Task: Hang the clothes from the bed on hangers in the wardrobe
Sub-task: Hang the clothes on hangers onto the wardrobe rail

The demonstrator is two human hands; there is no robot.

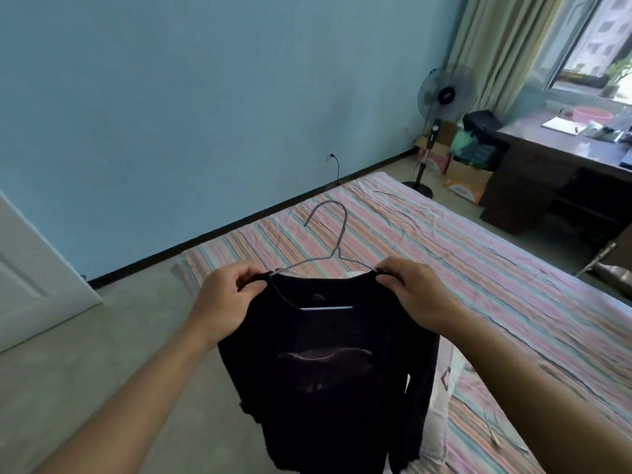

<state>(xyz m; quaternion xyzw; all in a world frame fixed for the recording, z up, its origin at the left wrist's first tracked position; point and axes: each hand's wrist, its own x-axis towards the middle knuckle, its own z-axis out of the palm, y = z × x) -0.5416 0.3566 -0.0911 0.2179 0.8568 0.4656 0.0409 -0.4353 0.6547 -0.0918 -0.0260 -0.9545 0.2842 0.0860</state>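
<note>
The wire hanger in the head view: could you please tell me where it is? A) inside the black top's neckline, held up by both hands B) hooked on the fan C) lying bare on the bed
A: the wire hanger runs into the black top, whose shoulders the left hand and right hand pinch.

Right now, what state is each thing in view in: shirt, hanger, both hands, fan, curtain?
black shirt: on the hanger, held up, hanging down.
wire hanger: inside the shirt's neck, hook free and upright.
left hand: pinching the shirt's left shoulder.
right hand: pinching the right shoulder.
standing fan: upright by the wall; running or not, cannot tell.
curtain: drawn aside from the window.
</note>
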